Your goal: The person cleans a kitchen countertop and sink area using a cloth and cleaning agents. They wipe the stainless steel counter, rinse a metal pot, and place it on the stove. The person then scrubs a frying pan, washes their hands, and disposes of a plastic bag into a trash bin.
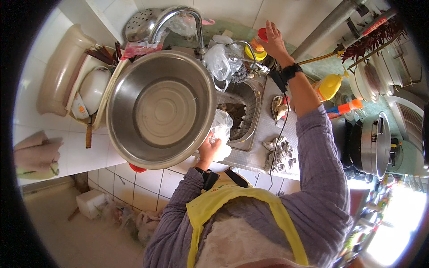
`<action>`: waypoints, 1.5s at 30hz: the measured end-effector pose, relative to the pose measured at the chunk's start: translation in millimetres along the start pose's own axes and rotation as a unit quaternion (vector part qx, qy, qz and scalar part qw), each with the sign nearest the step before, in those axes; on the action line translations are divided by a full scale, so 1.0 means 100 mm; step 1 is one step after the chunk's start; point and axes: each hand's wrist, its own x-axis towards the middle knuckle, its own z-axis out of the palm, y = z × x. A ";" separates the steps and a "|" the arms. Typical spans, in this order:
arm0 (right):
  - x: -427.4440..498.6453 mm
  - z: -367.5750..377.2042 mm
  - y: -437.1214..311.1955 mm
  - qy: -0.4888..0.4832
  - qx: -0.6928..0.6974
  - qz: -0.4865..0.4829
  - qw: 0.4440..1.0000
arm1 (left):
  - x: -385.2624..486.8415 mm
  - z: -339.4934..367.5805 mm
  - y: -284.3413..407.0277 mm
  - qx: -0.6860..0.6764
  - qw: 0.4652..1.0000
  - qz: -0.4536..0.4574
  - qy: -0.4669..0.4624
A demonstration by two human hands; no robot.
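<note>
My left hand (210,147) grips the rim of a large stainless steel basin (164,110), which is tilted so its inside shows; a clear plastic bag (222,124) hangs at the same hand. Up at the back of the counter, my right hand (276,43) reaches beside a jar with a red lid (263,34), fingers extended; whether it touches the lid cannot be told. Below that hand are a yellow lid (255,53) and a thin curved tap (246,43). The sink (256,110) holds a wire basket with dark matter in it.
A tall chrome faucet (201,31) rises behind the basin. Right of the sink lie a crumpled grey cloth (281,154) and a small dish (279,107). A yellow bottle (328,87), a pot (368,145) and racked plates (365,80) stand further right. A bowl rack (109,97) hangs left.
</note>
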 end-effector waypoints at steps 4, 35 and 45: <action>0.00 -0.17 -0.08 0.034 0.000 -0.041 0.999 | 0.00 0.00 0.02 0.019 1.000 0.015 0.006; 1.18 0.32 -0.42 -0.092 0.066 -0.109 0.988 | -0.12 -0.17 0.08 -0.010 0.996 0.040 -0.074; -0.40 -1.80 -1.02 0.176 0.086 0.016 0.980 | -0.06 -0.08 0.06 0.023 0.999 -0.015 -0.043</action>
